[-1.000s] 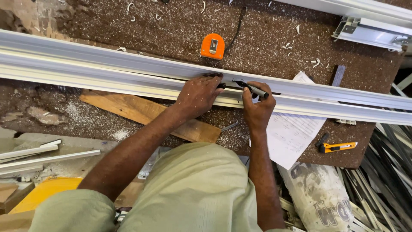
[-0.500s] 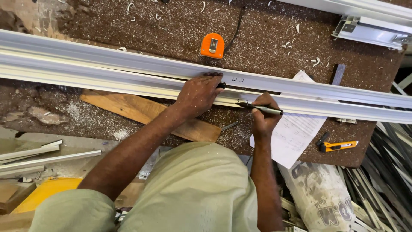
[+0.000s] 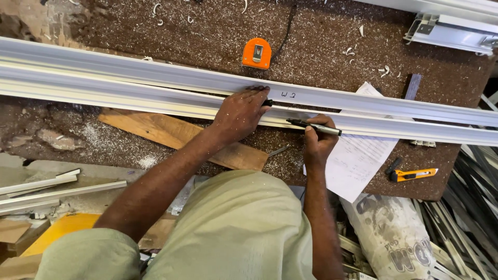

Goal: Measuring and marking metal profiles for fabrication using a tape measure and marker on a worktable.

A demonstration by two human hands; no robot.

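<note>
On the counter [image 3: 155, 26], a long white rail [image 3: 129, 85] lay across from edge to edge, already bearing a short handwritten mark. The left hand [image 3: 241, 111] pressed flat on it; the right hand [image 3: 317, 137] gripped a black marker [image 3: 314, 126] at its near edge. Open room lay leftward; a tape measure [image 3: 257, 53], paper [image 3: 358, 155] and knife [image 3: 412, 175] crowded the right.

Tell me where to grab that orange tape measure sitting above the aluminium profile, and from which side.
Take the orange tape measure by its two flat side edges, coming straight down from above. It lies flat on the brown board, apart from the aluminium profile, with open space either side. The left hand and right hand are below it, so probably no clash.
</note>
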